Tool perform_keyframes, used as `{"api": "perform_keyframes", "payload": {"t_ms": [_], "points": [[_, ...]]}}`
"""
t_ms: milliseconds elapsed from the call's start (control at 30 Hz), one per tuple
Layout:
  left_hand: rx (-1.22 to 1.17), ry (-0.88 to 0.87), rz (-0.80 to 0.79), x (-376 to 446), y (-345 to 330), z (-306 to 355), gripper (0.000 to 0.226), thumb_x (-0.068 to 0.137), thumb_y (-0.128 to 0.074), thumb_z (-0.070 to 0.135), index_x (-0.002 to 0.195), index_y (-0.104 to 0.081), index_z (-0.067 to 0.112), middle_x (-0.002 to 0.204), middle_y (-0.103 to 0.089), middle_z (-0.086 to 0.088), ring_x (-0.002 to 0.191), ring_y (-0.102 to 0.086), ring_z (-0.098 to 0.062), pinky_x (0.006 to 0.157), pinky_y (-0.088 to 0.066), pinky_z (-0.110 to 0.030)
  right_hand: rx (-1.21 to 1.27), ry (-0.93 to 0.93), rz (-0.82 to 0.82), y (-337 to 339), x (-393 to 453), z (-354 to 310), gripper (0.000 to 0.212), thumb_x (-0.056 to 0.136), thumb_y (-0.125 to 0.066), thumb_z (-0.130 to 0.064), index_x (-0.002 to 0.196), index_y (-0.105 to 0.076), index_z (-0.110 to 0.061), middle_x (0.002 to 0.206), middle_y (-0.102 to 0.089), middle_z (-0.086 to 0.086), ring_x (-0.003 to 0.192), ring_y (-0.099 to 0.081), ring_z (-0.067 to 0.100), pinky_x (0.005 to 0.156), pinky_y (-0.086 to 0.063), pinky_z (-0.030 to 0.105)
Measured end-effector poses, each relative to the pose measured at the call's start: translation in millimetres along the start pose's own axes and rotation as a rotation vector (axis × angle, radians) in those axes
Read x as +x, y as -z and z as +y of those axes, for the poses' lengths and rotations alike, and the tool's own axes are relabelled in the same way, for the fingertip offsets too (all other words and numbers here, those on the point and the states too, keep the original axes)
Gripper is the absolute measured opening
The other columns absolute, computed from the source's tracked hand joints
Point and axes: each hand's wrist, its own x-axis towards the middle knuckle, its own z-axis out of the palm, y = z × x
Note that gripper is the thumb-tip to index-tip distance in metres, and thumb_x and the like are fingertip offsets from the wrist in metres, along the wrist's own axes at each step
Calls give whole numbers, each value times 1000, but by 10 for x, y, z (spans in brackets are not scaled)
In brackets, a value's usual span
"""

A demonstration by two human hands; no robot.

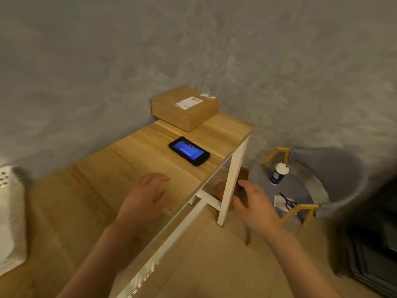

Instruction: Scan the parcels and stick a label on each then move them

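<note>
Over the table's near edge, the left hand [144,196] hangs above the wood with its fingers loosely spread and holding nothing; whether the palm touches the top cannot be told. Beyond that edge, the right hand [253,203] reaches down beside the white table leg [233,179], fingers and thumb parted and slightly bent, gripping nothing. Something brown sits low behind the leg by its fingertips, too blurred to name.

Farther along the table [120,168], near its right edge, a black phone [189,151] lies flat, screen up and glowing blue, its long axis slanting from the back left toward the right edge. Past the phone, at the far end by the grey wall, the cardboard parcel [185,108] rests flat, its far corner overhanging the table end. Its long axis runs slantwise to the table, and a white label [189,102] lies on its top face.

Off the table to the right stands a grey chair [330,168], with a white-capped bottle [278,173], scissors [287,202] and a white paper [281,201] on its seat. At the table's left edge sits a white perforated object [10,211].
</note>
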Motion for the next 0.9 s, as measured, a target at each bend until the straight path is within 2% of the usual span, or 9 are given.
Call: {"api": "perform_keyframes", "payload": {"t_ms": [167,300,467,600,633,700,767,833,900], "points": [[-41,52,68,866,-363,202,34,96,-51,35,128,-57,26,125,-52,10,114,-47,-7,95,-37,-26,-19,63,-41,249,1050,513,50,97,-53,-32,144,-42,-20,139,-50,2,129,-46,22,100,-43,33],[-42,94,128,1416,-551,290,49,87,-45,47,124,-62,19,120,-57,7,109,-53,-11,93,-41,-27,-33,118,-104,455,1893,707,52,98,-52,-32,147,-39,-18,148,-45,4,132,-45,22,103,-40,33],[-85,233,210,2104,-628,279,29,94,-62,12,122,-63,17,117,-56,6,103,-56,-16,84,-43,-28,-8,168,-177,569,2899,766,55,97,-55,-29,148,-38,-17,153,-40,4,133,-46,21,105,-38,30],[-144,349,236,2619,-660,185,31,97,-60,22,127,-59,25,107,-63,0,61,-54,-8,64,-43,-21,15,168,-183,518,3641,715,53,97,-57,-29,146,-42,-15,148,-47,4,125,-54,22,99,-40,28],[-166,386,236,2754,-692,148,32,97,-59,26,129,-57,26,102,-63,-2,60,-53,-8,63,-44,-23,22,164,-180,490,3828,695,53,96,-57,-29,145,-43,-14,146,-49,4,126,-53,22,99,-40,28],[-218,457,242,3000,-761,39,40,98,-57,34,137,-51,27,105,-63,-3,73,-56,-4,71,-44,-28,57,168,-177,414,4185,661,51,96,-57,-29,143,-46,-13,142,-52,6,125,-52,23,98,-39,28],[-277,512,238,3219,-812,-68,55,97,-55,46,146,-41,26,131,-58,-3,99,-59,-3,89,-44,-31,114,151,-179,342,4501,606,49,96,-57,-27,142,-45,-13,140,-53,7,126,-52,24,99,-38,29],[-375,553,243,3385,-847,-140,78,88,-50,69,152,-32,29,151,-46,3,130,-51,-14,107,-42,-40,195,90,-177,257,4765,539,51,97,-56,-29,144,-43,-13,144,-50,6,130,-49,23,104,-38,32],[-469,582,262,3511,-889,-154,91,78,-46,82,154,-28,35,154,-41,9,137,-44,-15,112,-41,-46,290,31,-158,164,4979,479,56,98,-54,-35,148,-39,-14,149,-47,5,133,-47,23,107,-37,35]]}}
